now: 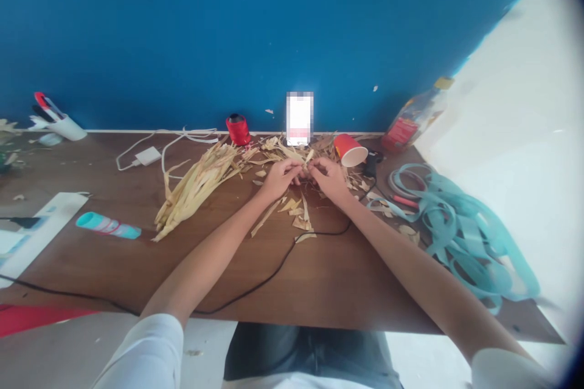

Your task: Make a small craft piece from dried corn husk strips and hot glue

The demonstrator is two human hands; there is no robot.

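My left hand (283, 177) and my right hand (329, 179) meet over the middle of the table, fingers pinched close together. Between their fingertips is a pale piece of dried corn husk (306, 161); its exact shape is partly hidden by the fingers. Loose husk scraps (301, 219) lie below and around both hands. To the left of my left hand rests a large bundle of dried husks (196, 188). A red paper cup (350, 151) lies on its side just beyond my right hand.
A lit phone (299, 118) leans on the blue wall. Blue-green ribbon (474, 237) heaps at the right, near a plastic bottle (413, 118). A black cable (278, 267) crosses the brown table (319, 285). Leftward are a rolled blue tube (108, 226), white charger (146, 156) and pen cup (68, 127).
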